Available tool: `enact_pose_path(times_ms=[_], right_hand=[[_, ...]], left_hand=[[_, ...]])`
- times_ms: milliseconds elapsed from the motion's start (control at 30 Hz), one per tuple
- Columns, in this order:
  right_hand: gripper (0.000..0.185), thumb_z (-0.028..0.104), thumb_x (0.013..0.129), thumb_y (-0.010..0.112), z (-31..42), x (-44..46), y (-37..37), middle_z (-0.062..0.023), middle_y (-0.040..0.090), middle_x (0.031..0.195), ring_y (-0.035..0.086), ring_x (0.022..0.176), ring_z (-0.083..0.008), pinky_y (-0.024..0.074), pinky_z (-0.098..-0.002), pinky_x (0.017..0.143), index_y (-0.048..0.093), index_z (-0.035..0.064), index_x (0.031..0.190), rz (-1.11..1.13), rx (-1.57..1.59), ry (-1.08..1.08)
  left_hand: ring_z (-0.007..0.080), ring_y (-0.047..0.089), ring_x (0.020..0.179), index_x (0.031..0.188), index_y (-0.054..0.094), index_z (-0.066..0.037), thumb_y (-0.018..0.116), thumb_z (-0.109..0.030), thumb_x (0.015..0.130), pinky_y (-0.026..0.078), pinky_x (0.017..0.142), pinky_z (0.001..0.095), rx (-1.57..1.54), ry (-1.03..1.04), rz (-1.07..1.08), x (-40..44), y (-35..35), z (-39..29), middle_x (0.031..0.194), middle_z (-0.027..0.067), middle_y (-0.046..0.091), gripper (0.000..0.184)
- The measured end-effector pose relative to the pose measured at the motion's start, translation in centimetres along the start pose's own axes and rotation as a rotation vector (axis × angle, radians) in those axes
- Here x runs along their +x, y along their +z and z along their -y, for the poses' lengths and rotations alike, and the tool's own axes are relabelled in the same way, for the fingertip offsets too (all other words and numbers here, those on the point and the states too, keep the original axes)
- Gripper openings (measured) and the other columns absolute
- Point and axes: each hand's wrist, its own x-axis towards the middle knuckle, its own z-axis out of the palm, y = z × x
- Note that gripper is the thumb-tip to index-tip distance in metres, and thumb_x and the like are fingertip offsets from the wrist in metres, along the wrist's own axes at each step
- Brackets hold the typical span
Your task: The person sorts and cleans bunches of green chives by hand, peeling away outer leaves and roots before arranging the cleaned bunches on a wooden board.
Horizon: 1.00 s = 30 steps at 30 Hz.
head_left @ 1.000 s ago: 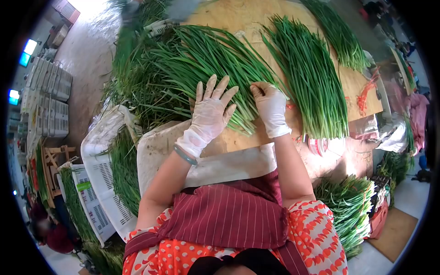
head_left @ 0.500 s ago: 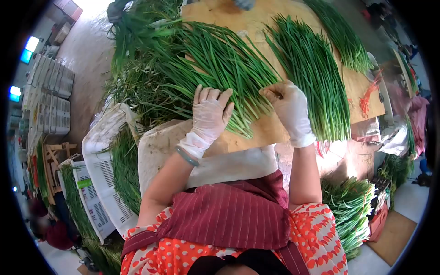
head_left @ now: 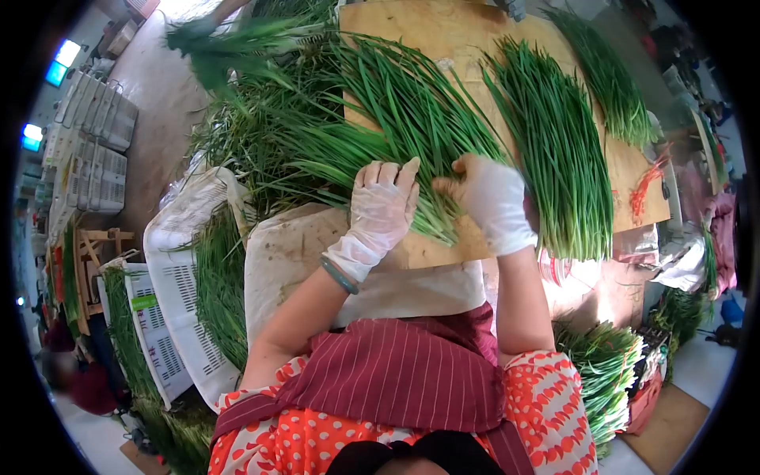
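Note:
Long green stalks [head_left: 419,103] lie loosely spread on the wooden board [head_left: 412,24]. My left hand [head_left: 383,207], in a pale glove, is closed round the lower part of some of these stalks, near their pale ends. Just right of it, my gloved right hand [head_left: 491,198] is at the stalks' right side with its fingers bent; whether anything is between the fingertips is too small to tell. A neat bunch of green stalks [head_left: 558,150] lies to the right of my right hand.
Another bunch [head_left: 606,79] lies at the board's far right, by red ties [head_left: 647,188]. Tangled greens [head_left: 261,119] heap at left, above a white crate [head_left: 178,277]. Stacked bundles [head_left: 606,372] stand below right. Another person's arm [head_left: 229,9] shows at the top left.
My left hand has gone from spread fingers to closed ones and shifted right. My right hand has lifted off the stalks and turned. The dark greens at the top left have moved.

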Motion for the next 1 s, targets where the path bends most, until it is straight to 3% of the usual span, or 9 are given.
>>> enact_pose_path(times_ms=[67,200,300,367,433,633,767,900,1000], right_hand=[[0.03,0.028,0.076,0.069,-0.6,-1.2,2.4,-0.0144,0.066,0.079,0.064,0.076,-0.0308,0.0486,-0.0409,0.068,0.066,0.0071,0.097,-0.02,-0.025,0.01],[0.029,0.021,0.074,0.069,-0.7,-2.3,5.8,-0.0137,0.064,0.079,0.062,0.073,-0.0302,0.0478,-0.0402,0.069,0.065,0.0079,0.099,-0.264,0.074,-0.371],[0.024,0.019,0.075,0.068,-0.8,-2.5,4.8,-0.0144,0.064,0.08,0.062,0.076,-0.03,0.0476,-0.0406,0.069,0.067,0.0089,0.097,-0.251,0.066,-0.411],[0.019,0.02,0.076,0.068,-1.1,-1.9,2.4,-0.0138,0.064,0.08,0.062,0.077,-0.0304,0.0476,-0.0412,0.069,0.069,0.0099,0.092,-0.007,0.228,-0.379],[0.015,0.019,0.078,0.066,-0.7,0.0,1.3,-0.0135,0.064,0.08,0.062,0.078,-0.031,0.0479,-0.0419,0.068,0.071,0.0106,0.089,-0.015,0.32,-0.279],[0.019,0.021,0.075,0.068,2.6,11.3,4.4,-0.012,0.062,0.077,0.062,0.078,-0.0282,0.0479,-0.0405,0.07,0.072,0.0136,0.092,-0.384,-0.155,-0.403],[0.017,0.022,0.075,0.067,3.2,14.3,6.5,-0.0116,0.063,0.08,0.062,0.081,-0.0286,0.0481,-0.0411,0.072,0.073,0.0141,0.089,-0.325,-0.306,-0.333],[0.012,0.017,0.077,0.07,1.5,13.1,4.1,-0.011,0.066,0.083,0.064,0.073,-0.0237,0.0499,-0.0316,0.068,0.072,0.0085,0.085,-0.403,0.319,-0.195],[0.014,0.02,0.079,0.064,0.7,11.5,0.9,-0.0147,0.067,0.088,0.065,0.081,-0.0299,0.0499,-0.0385,0.07,0.072,0.011,0.084,-0.355,0.577,-0.161]], left_hand=[[0.0287,0.049,0.099,0.124,0.054,-0.015,0.059,-0.018,0.08,0.039,0.09,0.0425,0.003,0.039,-0.056,0.4,-0.8,-0.3,0.103,0.0092,0.053,0.044],[0.0308,0.046,0.113,0.126,0.053,-0.014,0.06,-0.014,0.078,0.036,0.1,0.0444,0.022,0.191,-0.17,0.6,-1.6,-0.5,0.121,0.0111,0.051,0.049],[0.031,0.046,0.115,0.125,0.054,-0.014,0.06,-0.013,0.077,0.035,0.102,0.046,-0.14,0.182,-0.021,0.3,-0.6,0.0,0.122,0.0109,0.051,0.048],[0.0299,0.048,0.111,0.121,0.056,-0.013,0.06,-0.015,0.078,0.037,0.099,0.0465,-0.138,0.168,-0.021,0.2,-0.5,0.0,0.119,0.0107,0.051,0.044],[0.0285,0.05,0.104,0.115,0.061,-0.013,0.06,-0.019,0.079,0.039,0.094,0.0454,-0.086,0.128,-0.016,0.1,-0.3,-0.1,0.113,0.0099,0.053,0.036],[0.0243,0.051,0.093,0.104,0.066,-0.017,0.062,-0.028,0.078,0.039,0.081,0.0405,-0.003,0.105,0.023,0.1,-0.7,-0.2,0.098,0.0044,0.054,0.029],[0.0222,0.05,0.089,0.103,0.067,-0.019,0.063,-0.031,0.077,0.037,0.08,0.0392,0.038,0.095,0.006,-0.2,-0.8,-0.2,0.091,0.0024,0.052,0.029],[0.0217,0.049,0.088,0.104,0.066,-0.018,0.061,-0.031,0.078,0.037,0.082,0.0399,0.033,0.118,-0.004,0.0,-0.9,-0.1,0.089,0.0023,0.05,0.029],[0.0233,0.048,0.09,0.103,0.065,-0.017,0.061,-0.03,0.079,0.037,0.085,0.0418,-0.005,0.134,-0.037,0.0,-0.7,0.0,0.092,0.0037,0.05,0.028]])
